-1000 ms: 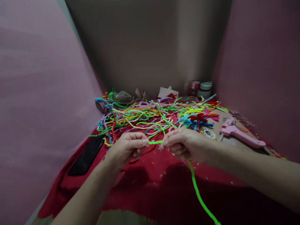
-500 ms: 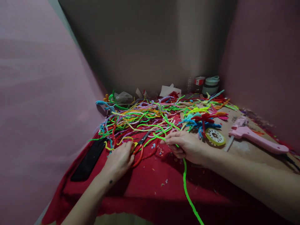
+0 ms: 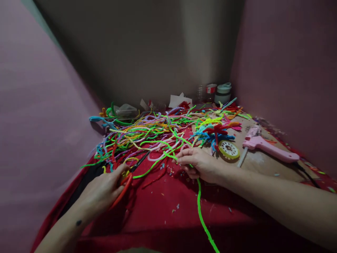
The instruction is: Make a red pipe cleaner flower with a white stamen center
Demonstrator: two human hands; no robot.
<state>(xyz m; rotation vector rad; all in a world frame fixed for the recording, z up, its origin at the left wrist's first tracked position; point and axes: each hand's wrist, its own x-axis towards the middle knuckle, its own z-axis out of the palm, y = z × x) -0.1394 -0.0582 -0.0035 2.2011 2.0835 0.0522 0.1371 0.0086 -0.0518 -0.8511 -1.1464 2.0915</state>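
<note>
Covering the table, red cloth [image 3: 163, 207], pink walls [image 3: 34, 105], left hand [image 3: 105, 189] fingers grasping scissors [image 3: 126, 182], right hand [image 3: 200, 163] pinching green pipe cleaner [image 3: 201, 214].

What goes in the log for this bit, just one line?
left hand: grips red scissors | right hand: pinches green pipe cleaner | pile behind | glue gun right

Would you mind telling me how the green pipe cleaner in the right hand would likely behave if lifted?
The green pipe cleaner probably droops yet keeps bends, judging by its curved trail from the right hand. It looks thin, so likely light. Its fuzzy surface should grip.
</note>
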